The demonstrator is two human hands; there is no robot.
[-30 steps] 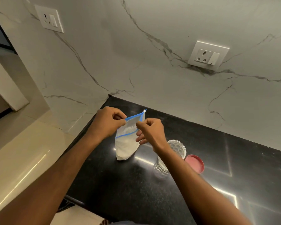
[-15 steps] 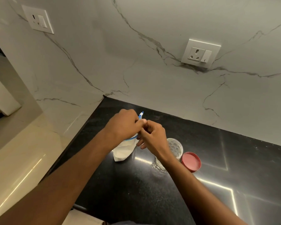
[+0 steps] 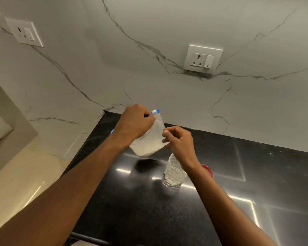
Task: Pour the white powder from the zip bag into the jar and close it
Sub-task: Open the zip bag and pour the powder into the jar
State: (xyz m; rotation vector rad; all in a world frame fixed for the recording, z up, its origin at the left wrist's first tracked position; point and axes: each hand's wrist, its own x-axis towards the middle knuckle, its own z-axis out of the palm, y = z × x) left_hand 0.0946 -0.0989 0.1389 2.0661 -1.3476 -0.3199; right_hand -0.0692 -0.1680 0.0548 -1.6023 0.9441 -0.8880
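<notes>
Black counter (image 3: pixel 132 210): one zip bag (image 3: pixel 149 141), one jar (image 3: pixel 173 173), one lid (image 3: pixel 207 170).

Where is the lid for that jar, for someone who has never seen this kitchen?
On the black countertop, find the clear jar beneath the right hand. Just right of it lies the lid, partly hidden by the forearm: the only red thing there.

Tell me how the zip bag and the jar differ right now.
The zip bag is lifted off the counter in both hands, left hand and right hand; the jar stands on the counter. The bag holds white powder; the jar looks empty. The bag is soft, the jar rigid. Both are see-through.
</notes>
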